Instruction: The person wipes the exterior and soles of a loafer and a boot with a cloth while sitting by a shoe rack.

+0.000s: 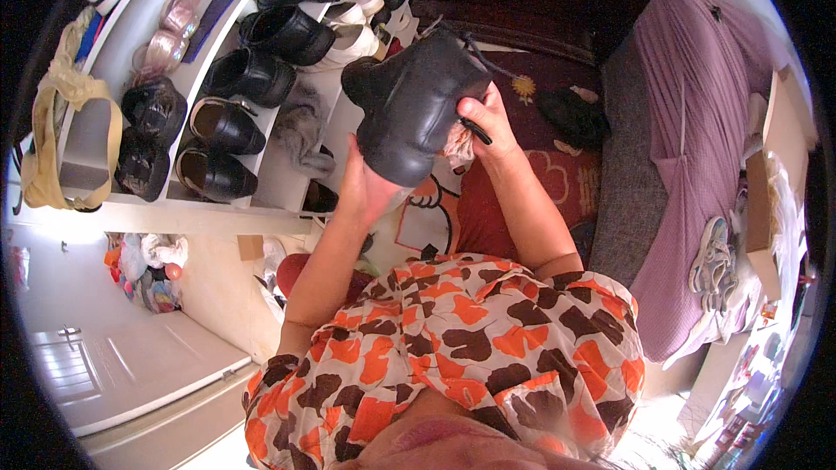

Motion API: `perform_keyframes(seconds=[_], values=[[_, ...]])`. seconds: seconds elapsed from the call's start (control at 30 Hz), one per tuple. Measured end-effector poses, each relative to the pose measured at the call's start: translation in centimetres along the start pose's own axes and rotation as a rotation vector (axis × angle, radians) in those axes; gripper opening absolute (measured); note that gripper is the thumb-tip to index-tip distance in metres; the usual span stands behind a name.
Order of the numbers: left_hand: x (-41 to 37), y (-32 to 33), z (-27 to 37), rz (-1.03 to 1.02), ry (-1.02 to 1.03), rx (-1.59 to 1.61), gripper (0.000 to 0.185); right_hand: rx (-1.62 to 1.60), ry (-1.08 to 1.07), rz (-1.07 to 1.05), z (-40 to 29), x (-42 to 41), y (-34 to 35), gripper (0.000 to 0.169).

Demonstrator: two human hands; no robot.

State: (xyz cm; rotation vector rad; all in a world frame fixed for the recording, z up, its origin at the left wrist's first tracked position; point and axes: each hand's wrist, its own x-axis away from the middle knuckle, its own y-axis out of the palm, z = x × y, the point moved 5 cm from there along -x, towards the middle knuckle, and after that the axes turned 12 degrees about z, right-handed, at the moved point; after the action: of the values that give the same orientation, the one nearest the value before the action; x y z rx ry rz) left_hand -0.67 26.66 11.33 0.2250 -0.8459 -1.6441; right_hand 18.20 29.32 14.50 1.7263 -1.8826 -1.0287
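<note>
A black leather ankle boot [415, 101] is held up before me between both hands, its lace hanging loose at the upper right. My left hand [369, 183] supports the boot from its lower left side, with part of the palm behind it. On the boot's right edge rests my right hand [490, 121], thumb forward, gripping the boot together with a crumpled pinkish cloth [459, 145] and a thin black strip [476, 131]. The far fingers of both hands are hidden behind the boot.
A white shoe rack [196, 212] with several black and white shoes stands at the left. A white door [150, 365] is at the lower left. Purple fabric [692, 143] covers furniture on the right, with grey sandals [712, 264] on it. A dark red mat [548, 170] lies on the floor.
</note>
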Motion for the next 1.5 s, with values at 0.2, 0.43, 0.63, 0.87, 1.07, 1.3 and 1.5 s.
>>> perform_keyframes(seconds=[0.2, 0.43, 0.63, 0.87, 1.07, 1.3, 1.5], values=[[0.0, 4.2, -1.1, -0.154, -0.456, 0.465, 0.078, 0.426, 0.109, 0.031, -0.6, -0.8, -1.9, 0.078], [-1.9, 2.3, -2.4, -0.017, -0.309, 0.422, 0.063, 0.511, -0.260, 0.614, -7.6, 0.1, -5.7, 0.027], [-2.3, 3.0, -3.9, 0.053, -0.308, 0.365, 0.052, 0.726, -0.933, 0.174, -8.7, 5.4, 5.7, 0.015], [-0.3, 5.4, -4.1, 0.068, -0.326, 0.287, 0.047, 1.293, -1.290, -0.417, -4.0, 3.8, 5.6, 0.019], [-1.7, 3.6, -5.4, 0.057, -0.272, 0.226, 0.042, 1.538, -1.113, 0.108, -8.0, -3.7, -1.9, 0.007], [-3.0, 0.5, -6.1, 0.225, 0.051, 0.037, 0.068, 0.383, -0.434, 0.699, -10.7, -2.6, -6.6, 0.023], [-1.4, 1.1, -4.6, 0.248, 0.268, -0.233, 0.079, 0.617, -0.314, 0.133, -4.0, 3.7, -0.2, 0.049]])
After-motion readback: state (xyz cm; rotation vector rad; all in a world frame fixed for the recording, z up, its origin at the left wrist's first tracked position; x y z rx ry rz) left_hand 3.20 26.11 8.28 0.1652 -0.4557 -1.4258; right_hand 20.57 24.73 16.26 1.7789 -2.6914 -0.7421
